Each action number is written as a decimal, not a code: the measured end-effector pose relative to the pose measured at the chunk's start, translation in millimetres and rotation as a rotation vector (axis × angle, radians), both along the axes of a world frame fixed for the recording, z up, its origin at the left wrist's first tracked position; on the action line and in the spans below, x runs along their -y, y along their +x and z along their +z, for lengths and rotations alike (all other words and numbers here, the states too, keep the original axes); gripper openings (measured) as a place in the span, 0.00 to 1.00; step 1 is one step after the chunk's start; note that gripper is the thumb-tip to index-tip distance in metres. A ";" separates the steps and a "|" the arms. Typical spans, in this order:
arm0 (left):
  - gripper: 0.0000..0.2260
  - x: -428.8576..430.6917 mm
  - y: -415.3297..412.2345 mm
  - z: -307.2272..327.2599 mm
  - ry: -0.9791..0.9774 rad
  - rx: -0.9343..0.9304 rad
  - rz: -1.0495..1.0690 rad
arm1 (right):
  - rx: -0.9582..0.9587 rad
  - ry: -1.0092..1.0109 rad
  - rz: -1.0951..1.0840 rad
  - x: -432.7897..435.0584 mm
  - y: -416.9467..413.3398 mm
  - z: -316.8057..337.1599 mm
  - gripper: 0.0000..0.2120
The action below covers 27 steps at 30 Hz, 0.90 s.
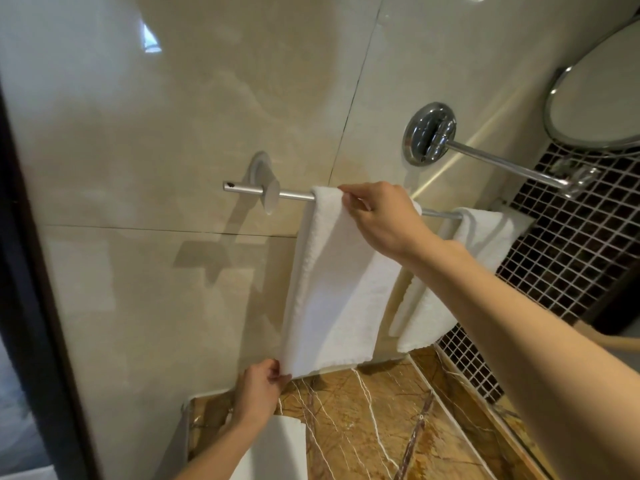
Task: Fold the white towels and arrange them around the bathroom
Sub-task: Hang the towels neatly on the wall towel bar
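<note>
A white towel [332, 289] hangs folded over a metal towel bar [294, 195] in the middle of the frame, flat against the glossy beige wall [173, 133]. The right hand [384, 220] reaches in from the lower right and pinches the towel's top fold just where it crosses the bar. The left hand [258, 386], at the lower centre, pinches the towel's bottom left corner, so the two hands are well apart, one at each end of the cloth. A second white towel [485, 237] hangs from the same bar further right, partly hidden behind the right forearm. Below both lies a brown veined marble bench [363, 427]; a white thing at the bottom edge sits under the left forearm, and I cannot tell what it is. At the upper right a chrome wall mount [428, 133] carries an arm toward a round mirror [595, 105], beside dark mosaic tiles [571, 254].
</note>
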State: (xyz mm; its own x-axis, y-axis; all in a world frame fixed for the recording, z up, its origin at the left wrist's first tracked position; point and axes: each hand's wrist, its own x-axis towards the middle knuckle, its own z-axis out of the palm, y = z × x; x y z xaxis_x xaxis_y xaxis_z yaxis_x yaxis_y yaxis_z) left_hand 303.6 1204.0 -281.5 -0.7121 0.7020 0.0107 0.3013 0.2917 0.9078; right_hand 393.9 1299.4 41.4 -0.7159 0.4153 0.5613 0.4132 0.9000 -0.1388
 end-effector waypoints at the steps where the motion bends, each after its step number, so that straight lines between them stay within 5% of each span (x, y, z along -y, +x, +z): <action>1: 0.12 -1.3 2.0 0.6 -0.002 0.005 -0.004 | -0.006 -0.009 0.000 -1.4 1.3 0.2 0.14; 27: 0.06 -64.7 47.6 -5.7 0.066 0.104 -0.113 | 0.030 0.010 -0.096 -66.0 55.6 2.2 0.13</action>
